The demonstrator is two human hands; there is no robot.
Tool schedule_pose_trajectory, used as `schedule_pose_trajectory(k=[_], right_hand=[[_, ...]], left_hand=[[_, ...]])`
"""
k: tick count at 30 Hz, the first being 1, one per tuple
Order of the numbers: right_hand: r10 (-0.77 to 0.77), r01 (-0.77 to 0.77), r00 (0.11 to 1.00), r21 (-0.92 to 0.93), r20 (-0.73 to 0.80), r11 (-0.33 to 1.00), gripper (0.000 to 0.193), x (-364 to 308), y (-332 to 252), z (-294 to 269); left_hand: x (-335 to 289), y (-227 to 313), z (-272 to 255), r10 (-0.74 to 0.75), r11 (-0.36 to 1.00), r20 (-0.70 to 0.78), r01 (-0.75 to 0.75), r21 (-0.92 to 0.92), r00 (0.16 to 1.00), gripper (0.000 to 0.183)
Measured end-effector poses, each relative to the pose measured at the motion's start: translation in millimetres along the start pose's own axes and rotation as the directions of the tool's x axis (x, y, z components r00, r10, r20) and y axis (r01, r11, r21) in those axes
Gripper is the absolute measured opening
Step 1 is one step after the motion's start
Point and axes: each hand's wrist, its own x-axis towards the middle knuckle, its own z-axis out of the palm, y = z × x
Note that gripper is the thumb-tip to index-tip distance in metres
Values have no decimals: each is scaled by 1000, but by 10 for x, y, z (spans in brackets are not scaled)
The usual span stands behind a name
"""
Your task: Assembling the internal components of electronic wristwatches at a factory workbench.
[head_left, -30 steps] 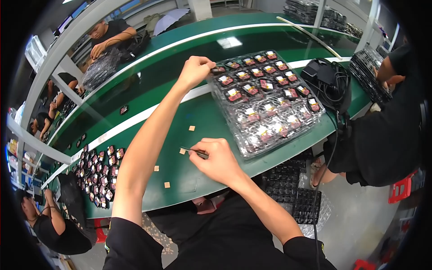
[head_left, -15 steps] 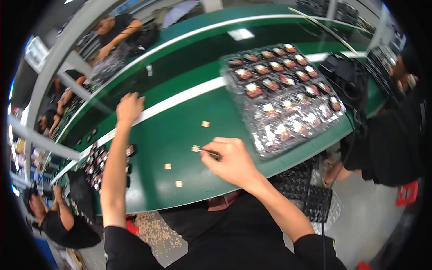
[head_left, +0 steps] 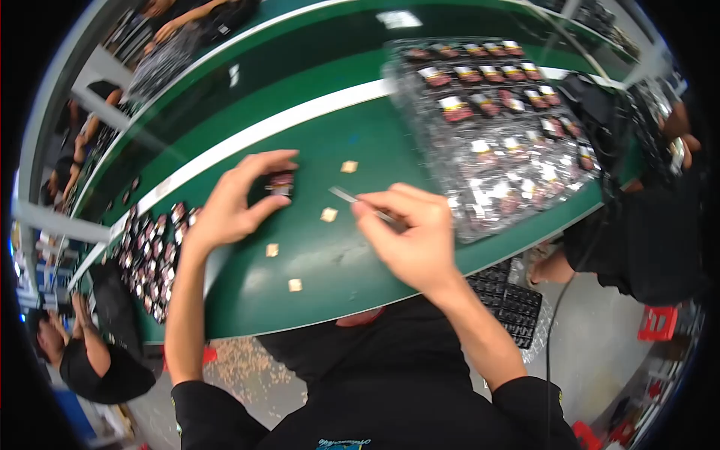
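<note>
- In the head view, the left hand (head_left: 232, 204) pinches a small, boxy black part with a reddish face (head_left: 280, 184) at its two o'clock; blur hides whether it touches the smooth green tabletop (head_left: 244, 296).
- I judge that part light, stiff, perhaps slick, best taken by its side edges.
- The right hand (head_left: 412, 234) grips slim silver metal tweezers (head_left: 343, 196) pointing toward ten o'clock; they look light, springy, best held mid-length. I cannot tell whether their tips meet.
</note>
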Motion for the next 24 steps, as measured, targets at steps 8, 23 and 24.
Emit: schedule_pose_trajectory(k=[8,23,24], right_hand=[[3,8,996,-119,86,993,11,-14,9,30],[100,-80,955,-80,280,994,14,-19,-6,-6],[76,-43,954,-119,292,992,13,-11,-38,23]], left_hand=[[-271,150,225,70,972,-180,-27,234,981,67],[-287,84,445,216,976,-104,-212,52,971,59],[-286,85,441,208,978,-99,-205,42,973,59]])
